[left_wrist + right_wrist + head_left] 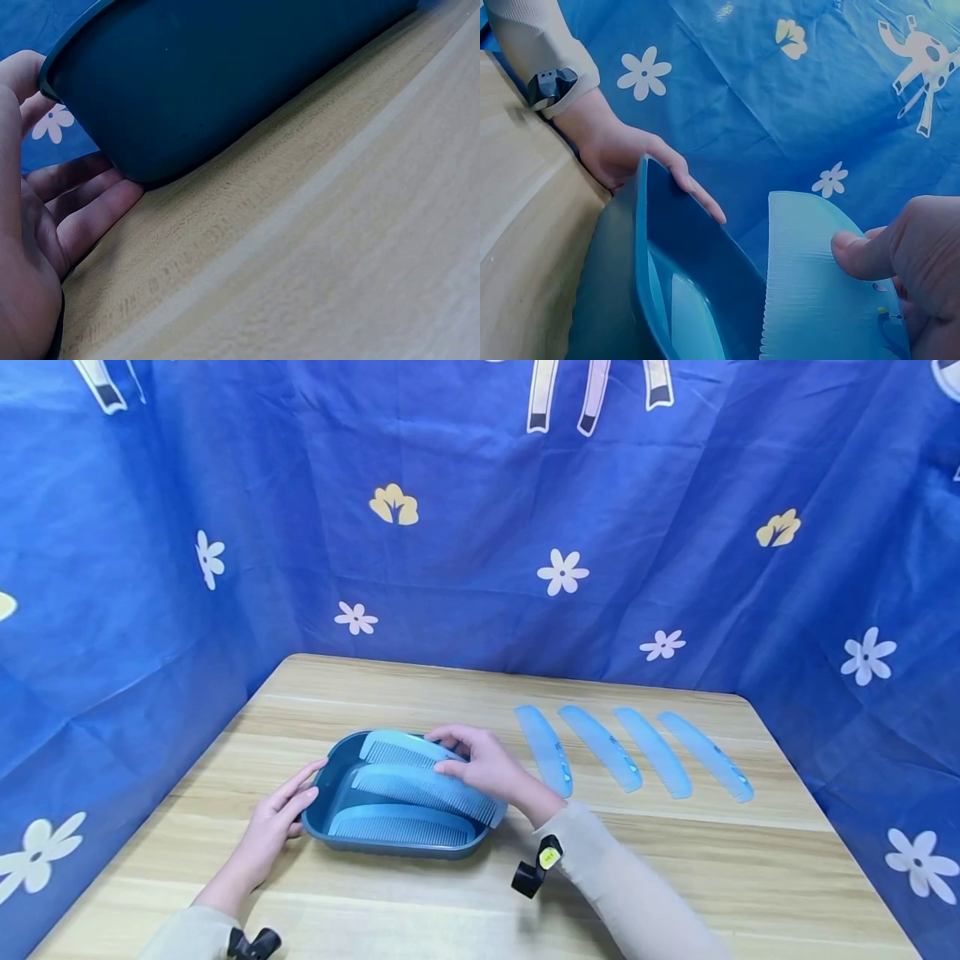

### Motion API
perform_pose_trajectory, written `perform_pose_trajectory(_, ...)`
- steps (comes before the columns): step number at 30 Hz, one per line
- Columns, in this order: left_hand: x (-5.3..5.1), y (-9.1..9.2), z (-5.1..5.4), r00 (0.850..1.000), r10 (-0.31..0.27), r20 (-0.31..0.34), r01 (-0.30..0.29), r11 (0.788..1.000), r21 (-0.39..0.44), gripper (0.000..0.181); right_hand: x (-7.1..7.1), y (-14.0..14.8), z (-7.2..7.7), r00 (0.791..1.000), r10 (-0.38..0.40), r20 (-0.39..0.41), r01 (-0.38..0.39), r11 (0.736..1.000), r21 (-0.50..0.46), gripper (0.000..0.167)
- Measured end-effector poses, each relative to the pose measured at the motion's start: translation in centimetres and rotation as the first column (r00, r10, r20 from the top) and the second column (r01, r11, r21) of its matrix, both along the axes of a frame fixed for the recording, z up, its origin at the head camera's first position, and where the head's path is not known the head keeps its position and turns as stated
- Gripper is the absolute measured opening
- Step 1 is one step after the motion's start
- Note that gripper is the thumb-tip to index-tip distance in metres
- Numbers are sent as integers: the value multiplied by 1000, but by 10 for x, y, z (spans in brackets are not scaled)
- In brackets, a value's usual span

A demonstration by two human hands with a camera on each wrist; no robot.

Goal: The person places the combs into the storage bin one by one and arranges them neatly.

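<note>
My right hand (pixel 487 764) pinches a translucent blue comb (pixel 405 748) between thumb and fingers over the back of a dark blue tray (pixel 322 827). In the right wrist view the held comb (pixel 810 270) is tilted above the tray's inside, its teeth facing left. Two more combs lie in the tray: a middle comb (pixel 420 787), its right end at the rim, and a front comb (pixel 401 825). My left hand (pixel 270 827) holds the tray's left end; in the left wrist view, the left hand (pixel 45 202) has fingers at the rim and others against the lower outer wall.
Several more blue combs (pixel 648 752) lie slanted in a row on the wooden table (pixel 360 902), right of the tray. A blue patterned cloth (pixel 465 610) hangs behind the table and at both sides.
</note>
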State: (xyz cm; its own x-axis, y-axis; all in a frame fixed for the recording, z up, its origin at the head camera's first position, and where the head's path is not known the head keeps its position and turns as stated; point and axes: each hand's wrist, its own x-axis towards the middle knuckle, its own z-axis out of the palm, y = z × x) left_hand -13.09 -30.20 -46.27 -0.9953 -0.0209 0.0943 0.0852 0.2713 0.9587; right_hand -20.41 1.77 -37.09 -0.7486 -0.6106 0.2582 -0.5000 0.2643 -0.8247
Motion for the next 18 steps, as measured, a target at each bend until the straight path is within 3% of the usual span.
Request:
perform_pose_trajectory(9, 0, 0, -1, 1000, 4, 5, -4, 1000, -10, 47, 0, -17, -6, 1000, -6, 26, 6, 1000, -18, 34)
perform_pose_trajectory(18, 2, 0, -1, 1000, 0, 1, 0, 1000, -7, 47, 6, -31, -23, 999, 35, -5, -35, 998, 60, 34)
